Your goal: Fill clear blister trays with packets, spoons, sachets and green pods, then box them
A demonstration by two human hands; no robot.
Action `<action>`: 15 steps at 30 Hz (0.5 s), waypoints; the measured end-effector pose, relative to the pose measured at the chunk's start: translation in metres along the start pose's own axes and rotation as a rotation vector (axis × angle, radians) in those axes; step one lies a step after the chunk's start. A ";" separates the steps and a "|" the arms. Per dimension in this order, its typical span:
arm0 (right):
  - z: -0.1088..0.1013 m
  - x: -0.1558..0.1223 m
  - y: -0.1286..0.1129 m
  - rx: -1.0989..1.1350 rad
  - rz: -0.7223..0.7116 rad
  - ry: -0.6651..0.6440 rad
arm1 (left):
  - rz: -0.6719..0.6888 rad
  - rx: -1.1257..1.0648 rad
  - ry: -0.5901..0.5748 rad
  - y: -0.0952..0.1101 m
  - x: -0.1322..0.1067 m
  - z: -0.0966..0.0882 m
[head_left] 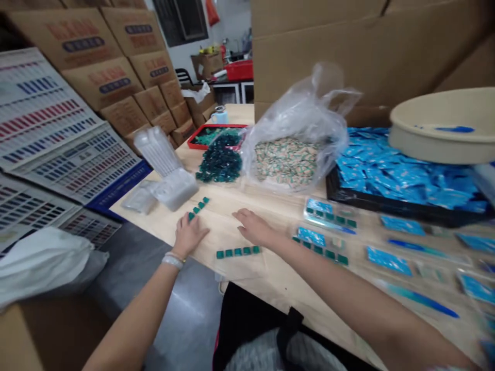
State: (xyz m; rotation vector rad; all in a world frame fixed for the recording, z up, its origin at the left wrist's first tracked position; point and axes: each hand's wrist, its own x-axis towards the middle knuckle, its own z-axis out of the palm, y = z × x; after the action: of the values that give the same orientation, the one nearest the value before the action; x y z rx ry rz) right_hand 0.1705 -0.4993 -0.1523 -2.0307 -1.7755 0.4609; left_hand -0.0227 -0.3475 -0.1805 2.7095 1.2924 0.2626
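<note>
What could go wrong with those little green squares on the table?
The left hand is touching a short line of green squares, so a small bump might push them out of line. The right hand is just above another row of green squares, which lies near the edge of the table and might get knocked onto the floor.

Smooth wood tabletop (220,226); glossy teal tiles (237,252); clear crinkled plastic bag (294,118).

"What's lying on your tabletop (218,221)?"

"You've got a row of teal tiles (237,252), a clear plastic bag (328,123) of beige packets (286,162), and a black tray (386,207) of blue packets (398,178)."
</note>
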 end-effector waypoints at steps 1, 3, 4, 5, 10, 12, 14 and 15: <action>0.006 0.023 -0.001 -0.019 0.014 -0.043 | 0.008 -0.014 -0.021 -0.002 0.000 0.003; 0.017 0.055 0.002 -0.081 0.040 -0.069 | 0.076 -0.066 -0.034 -0.001 -0.001 0.006; 0.021 0.065 0.005 -0.116 0.035 -0.063 | 0.124 -0.104 -0.031 -0.001 -0.002 0.006; 0.023 0.072 0.008 -0.140 0.013 -0.051 | 0.169 -0.157 -0.031 -0.002 -0.001 0.005; 0.022 0.081 0.029 -0.114 -0.190 -0.056 | 0.313 -0.371 -0.178 -0.020 0.009 0.000; 0.022 0.079 0.035 -0.115 -0.198 -0.084 | 0.359 -0.348 -0.217 -0.027 0.012 0.000; 0.023 0.076 0.038 -0.125 -0.176 -0.091 | 0.391 -0.318 -0.231 -0.030 0.011 0.000; 0.025 0.075 0.039 -0.128 -0.167 -0.092 | 0.399 -0.300 -0.235 -0.030 0.009 0.000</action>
State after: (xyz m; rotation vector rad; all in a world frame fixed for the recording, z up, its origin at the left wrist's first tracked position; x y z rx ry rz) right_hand 0.2017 -0.4275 -0.1918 -1.9501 -2.0590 0.4052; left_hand -0.0393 -0.3216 -0.1857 2.6130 0.5921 0.1537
